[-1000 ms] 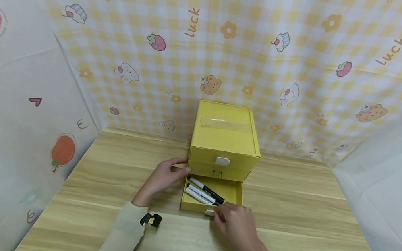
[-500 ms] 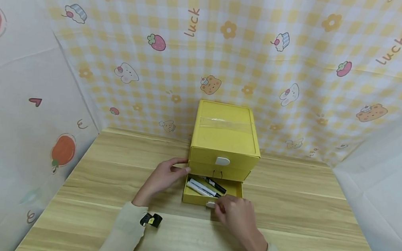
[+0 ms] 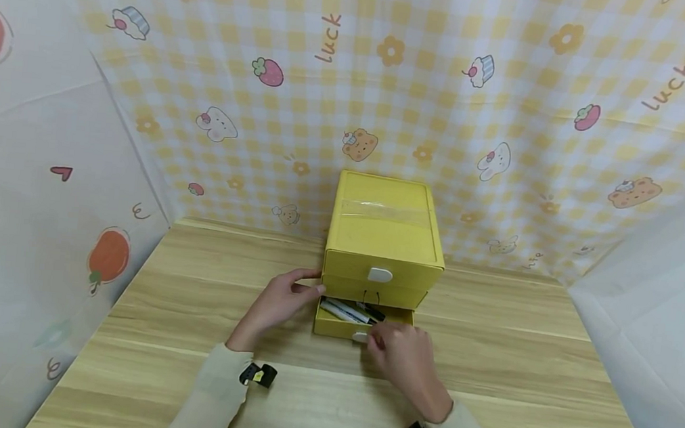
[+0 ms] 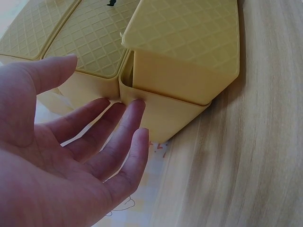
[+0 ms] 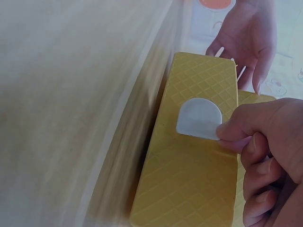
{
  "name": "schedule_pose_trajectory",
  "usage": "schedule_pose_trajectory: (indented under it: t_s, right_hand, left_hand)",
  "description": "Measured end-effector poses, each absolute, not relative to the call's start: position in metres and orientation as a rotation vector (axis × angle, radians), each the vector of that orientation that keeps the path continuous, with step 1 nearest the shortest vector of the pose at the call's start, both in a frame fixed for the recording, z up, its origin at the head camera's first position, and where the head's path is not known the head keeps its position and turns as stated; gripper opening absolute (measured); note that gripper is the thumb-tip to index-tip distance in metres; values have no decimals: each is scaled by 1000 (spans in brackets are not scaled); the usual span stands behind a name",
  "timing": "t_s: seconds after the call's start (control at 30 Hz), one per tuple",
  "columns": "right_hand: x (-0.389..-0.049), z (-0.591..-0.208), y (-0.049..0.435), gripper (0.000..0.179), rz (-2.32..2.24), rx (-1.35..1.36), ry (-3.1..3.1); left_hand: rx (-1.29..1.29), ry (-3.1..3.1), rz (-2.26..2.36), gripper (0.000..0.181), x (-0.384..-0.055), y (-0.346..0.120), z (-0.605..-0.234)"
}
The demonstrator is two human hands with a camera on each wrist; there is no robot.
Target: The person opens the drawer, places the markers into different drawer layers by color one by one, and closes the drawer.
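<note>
A yellow drawer box [image 3: 383, 217] stands against the back curtain, its bottom drawer [image 3: 332, 329] partly pulled out. Inside that drawer lie several black-and-white marker pens [image 3: 343, 309]. My right hand [image 3: 405, 362] pinches the drawer's white tab handle [image 5: 200, 117] at its edge with thumb and forefinger, the other fingers curled. The left hand [image 3: 279, 304] is at the box's left side, fingers spread and gently bent; in the left wrist view, its fingertips [image 4: 137, 105] lie right at the yellow casing [image 4: 165, 113].
Above the drawer, another drawer front with a white tab [image 3: 380, 275] is closed, and a black cord loop [image 3: 370, 296] hangs below it. The box rests on a wood-grain table [image 3: 519, 365]. A checked curtain [image 3: 303, 102] rises behind it.
The right hand has moved forward, away from me, and the bottom drawer has slid further into the box with the pens. The left hand has stayed in place.
</note>
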State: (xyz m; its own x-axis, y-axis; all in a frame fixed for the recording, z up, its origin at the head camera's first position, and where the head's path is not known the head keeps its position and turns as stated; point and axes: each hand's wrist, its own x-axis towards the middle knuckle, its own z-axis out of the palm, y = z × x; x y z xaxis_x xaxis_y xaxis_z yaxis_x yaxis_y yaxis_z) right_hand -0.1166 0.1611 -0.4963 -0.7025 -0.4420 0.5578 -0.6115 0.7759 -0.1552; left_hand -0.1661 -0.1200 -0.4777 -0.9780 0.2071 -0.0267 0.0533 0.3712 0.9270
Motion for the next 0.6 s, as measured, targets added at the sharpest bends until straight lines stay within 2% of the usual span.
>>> schedule_pose_trajectory:
  t_s: [0.6]
  right_hand:
    - [-135, -496, 160, 17, 465, 724, -2498]
  left_hand:
    - [250, 2479, 1697, 51, -166, -119, -478]
